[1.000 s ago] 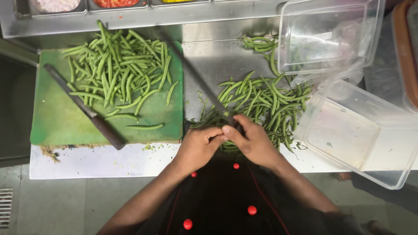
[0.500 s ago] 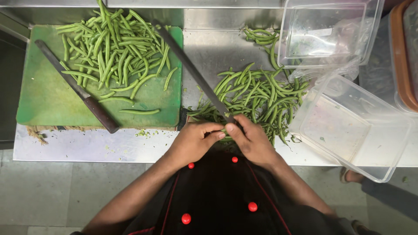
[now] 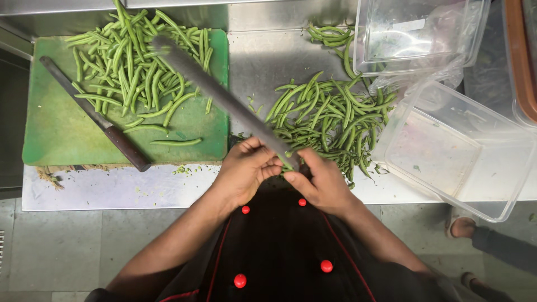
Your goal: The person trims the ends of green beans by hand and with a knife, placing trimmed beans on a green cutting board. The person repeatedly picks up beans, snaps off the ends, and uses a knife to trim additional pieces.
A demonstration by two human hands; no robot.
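Note:
My left hand [image 3: 246,173] and my right hand [image 3: 319,184] meet at the counter's front edge, fingertips together around a green bean [image 3: 288,163]. A long grey knife blade [image 3: 224,100], blurred, runs from between my hands up and left over the green cutting board [image 3: 50,134]. My right hand appears to grip its handle, which is hidden. A pile of whole green beans [image 3: 324,114] lies on the steel counter just beyond my hands. Another pile of beans [image 3: 140,72] lies on the board.
A second knife with a dark handle [image 3: 126,148] lies diagonally on the board. Two clear plastic tubs [image 3: 425,33] [image 3: 464,162] stand at the right, beside a brown-rimmed container [image 3: 517,61]. Bean trimmings litter the counter edge [image 3: 184,169]. Another person's foot [image 3: 463,226] is at the lower right.
My hands have stayed together at the counter edge. The long blade's tip has swung slightly left over the board, and the view has shifted a little.

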